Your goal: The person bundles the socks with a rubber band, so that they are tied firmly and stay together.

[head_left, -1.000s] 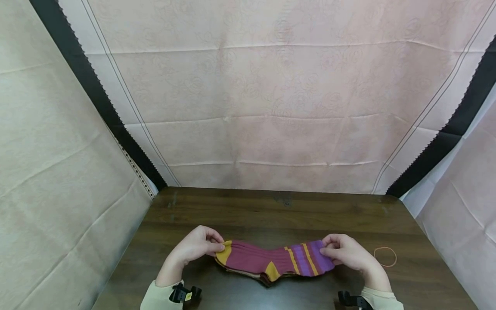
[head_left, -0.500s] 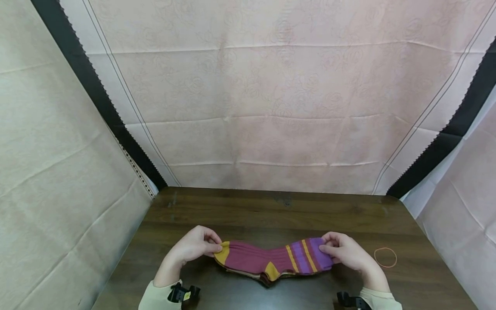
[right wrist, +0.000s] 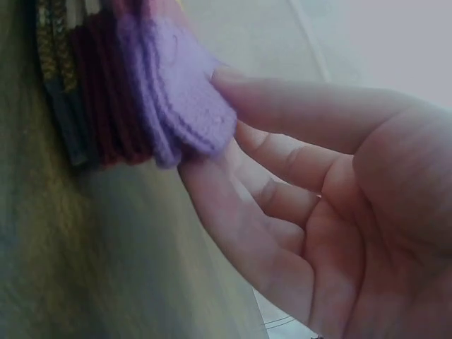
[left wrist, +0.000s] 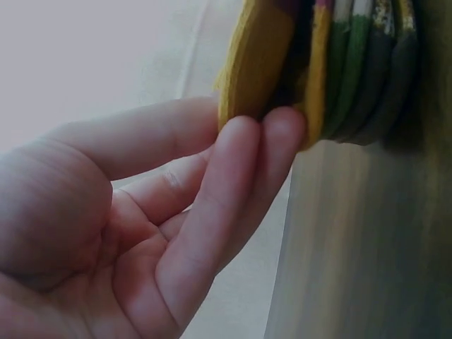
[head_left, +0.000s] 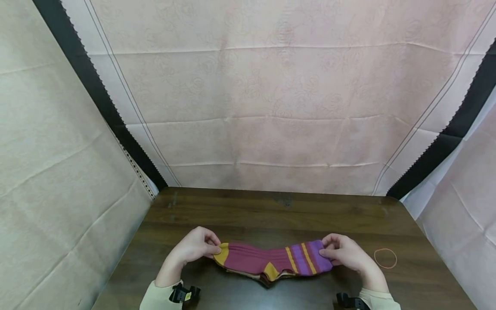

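A maroon sock (head_left: 252, 259) with yellow toe and heel lies sideways on top of a stack, its cuff striped purple and yellow at the right. My left hand (head_left: 196, 245) pinches the yellow toe (left wrist: 258, 60) between thumb and fingers. At the other end, my right hand (head_left: 346, 253) pinches the purple cuff (right wrist: 187, 92). Under the top pair are more socks in layers, with green and grey toes (left wrist: 353, 92) in the left wrist view and dark red cuffs (right wrist: 102, 106) in the right wrist view. In the head view the top sock mostly covers these.
A thin, pale orange rubber band (head_left: 396, 260) lies on the dark wooden table (head_left: 271, 215), just right of my right hand. Pale fabric walls (head_left: 286, 107) enclose the table at the back and both sides.
My left hand has shifted very slightly left with the toe. My right hand lifted the cuff a little, then lowered it again. Both grips look the same.
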A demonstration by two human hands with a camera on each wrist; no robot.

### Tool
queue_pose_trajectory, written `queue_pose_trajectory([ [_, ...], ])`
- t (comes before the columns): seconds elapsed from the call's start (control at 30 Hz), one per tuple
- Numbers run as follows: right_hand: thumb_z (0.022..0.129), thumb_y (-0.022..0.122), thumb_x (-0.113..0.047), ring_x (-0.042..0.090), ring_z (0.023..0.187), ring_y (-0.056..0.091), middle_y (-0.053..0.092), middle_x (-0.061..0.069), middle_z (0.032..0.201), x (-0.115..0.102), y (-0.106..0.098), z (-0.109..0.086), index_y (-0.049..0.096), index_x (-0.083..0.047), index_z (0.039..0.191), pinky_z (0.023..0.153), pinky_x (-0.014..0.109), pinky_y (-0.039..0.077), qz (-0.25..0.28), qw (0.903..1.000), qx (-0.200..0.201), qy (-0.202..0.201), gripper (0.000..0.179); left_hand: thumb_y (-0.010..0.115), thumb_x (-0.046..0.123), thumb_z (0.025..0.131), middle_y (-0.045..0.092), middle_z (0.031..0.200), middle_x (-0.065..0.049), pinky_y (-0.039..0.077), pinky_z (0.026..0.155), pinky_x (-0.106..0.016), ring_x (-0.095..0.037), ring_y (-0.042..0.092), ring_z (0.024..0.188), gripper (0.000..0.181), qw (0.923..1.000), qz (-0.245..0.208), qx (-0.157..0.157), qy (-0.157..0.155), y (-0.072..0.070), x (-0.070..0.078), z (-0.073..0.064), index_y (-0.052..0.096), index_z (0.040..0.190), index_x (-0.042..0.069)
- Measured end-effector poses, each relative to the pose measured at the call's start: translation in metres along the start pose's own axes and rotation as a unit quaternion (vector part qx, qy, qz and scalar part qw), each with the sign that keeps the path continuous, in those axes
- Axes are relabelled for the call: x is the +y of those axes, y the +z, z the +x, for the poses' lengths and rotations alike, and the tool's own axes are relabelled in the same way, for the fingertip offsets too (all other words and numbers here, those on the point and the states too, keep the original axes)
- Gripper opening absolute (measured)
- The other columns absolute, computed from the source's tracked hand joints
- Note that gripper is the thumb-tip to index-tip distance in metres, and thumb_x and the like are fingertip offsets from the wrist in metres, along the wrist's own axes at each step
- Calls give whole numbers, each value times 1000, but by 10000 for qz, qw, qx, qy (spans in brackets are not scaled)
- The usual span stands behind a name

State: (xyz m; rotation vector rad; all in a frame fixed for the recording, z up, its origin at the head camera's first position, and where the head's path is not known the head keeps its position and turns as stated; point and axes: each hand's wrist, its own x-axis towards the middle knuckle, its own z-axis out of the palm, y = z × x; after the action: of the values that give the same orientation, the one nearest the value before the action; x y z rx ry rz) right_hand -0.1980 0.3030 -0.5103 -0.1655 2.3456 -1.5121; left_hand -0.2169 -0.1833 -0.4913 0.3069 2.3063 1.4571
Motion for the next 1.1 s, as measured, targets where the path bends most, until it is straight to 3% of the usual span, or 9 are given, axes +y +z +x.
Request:
queue_pose_trajectory([
  [0.13, 97, 79, -9, 24, 86, 70, 71, 9, 94, 1, -1, 0, 61, 10, 121, 73, 44, 64, -57, 9999, 122, 45, 35, 82, 0, 90, 70, 82, -8, 64, 72, -47, -19, 70, 72, 11, 9999, 105, 97, 15, 1, -2, 0, 75, 96, -4],
  [0.3, 97, 79, -11, 24, 90, 69, 71, 10, 99, 3, 0, 0, 59, 13, 130, 74, 45, 63, -143, 9996, -115, 197, 46, 84, -1, 88, 68, 80, -8, 64, 69, -45, -19, 68, 69, 12, 9993, 283, 247, 34, 2, -6, 1, 74, 94, -3],
  [0.5, 98, 77, -13, 24, 94, 69, 70, 11, 103, 4, 2, 4, 55, 16, 136, 75, 47, 64, 14, 9985, -344, 428, 52, 89, 4, 85, 66, 86, -6, 56, 69, -36, -18, 62, 76, 23, 9902, 1197, 712, 130, 6, 0, 5, 74, 102, 3],
  [0.6, 98, 76, -14, 24, 93, 69, 69, 11, 103, 4, 2, 4, 55, 16, 135, 75, 48, 64, 39, 9982, -351, 482, 52, 91, 9, 86, 70, 102, -7, 55, 82, -42, -24, 64, 92, 30, 9792, 1678, 1071, 393, 13, 12, 9, 76, 112, 8],
  [0.77, 99, 76, -14, 23, 91, 69, 68, 10, 102, 4, 1, 3, 55, 16, 135, 75, 48, 64, 64, 9980, -349, 517, 51, 88, 11, 89, 71, 124, -8, 53, 100, -53, -32, 66, 117, 33, 9600, 1845, 1477, 1503, 46, 41, 19, 76, 121, 13],
  [0.83, 99, 76, -14, 23, 92, 68, 68, 10, 102, 5, 0, 3, 55, 16, 136, 75, 48, 64, 70, 9978, -354, 547, 52, 86, 12, 91, 72, 125, -5, 54, 101, -50, -28, 67, 117, 33, 9530, 1853, 1312, 2004, 69, 54, 25, 76, 122, 12],
  [0.93, 100, 76, -15, 24, 94, 69, 69, 10, 103, 6, 0, 4, 54, 17, 137, 76, 49, 64, 65, 9974, -369, 616, 54, 85, 16, 93, 73, 124, -1, 54, 102, -39, -20, 67, 116, 33, 9482, 1923, 620, 2451, 108, 74, 35, 75, 124, 12],
  [1.03, 100, 75, -16, 24, 94, 70, 70, 10, 103, 8, 0, 5, 53, 18, 138, 77, 49, 64, 66, 9971, -381, 649, 55, 87, 21, 92, 73, 121, 2, 54, 94, -25, -11, 67, 110, 35, 9413, 2185, -107, 2572, 144, 88, 44, 76, 125, 13],
  [1.1, 101, 75, -17, 24, 94, 70, 70, 10, 103, 8, 0, 6, 53, 18, 138, 78, 49, 64, 57, 9971, -396, 648, 55, 89, 23, 90, 73, 117, 3, 52, 87, -18, -7, 67, 104, 36, 9350, 2413, -393, 2569, 164, 93, 50, 77, 123, 14],
])
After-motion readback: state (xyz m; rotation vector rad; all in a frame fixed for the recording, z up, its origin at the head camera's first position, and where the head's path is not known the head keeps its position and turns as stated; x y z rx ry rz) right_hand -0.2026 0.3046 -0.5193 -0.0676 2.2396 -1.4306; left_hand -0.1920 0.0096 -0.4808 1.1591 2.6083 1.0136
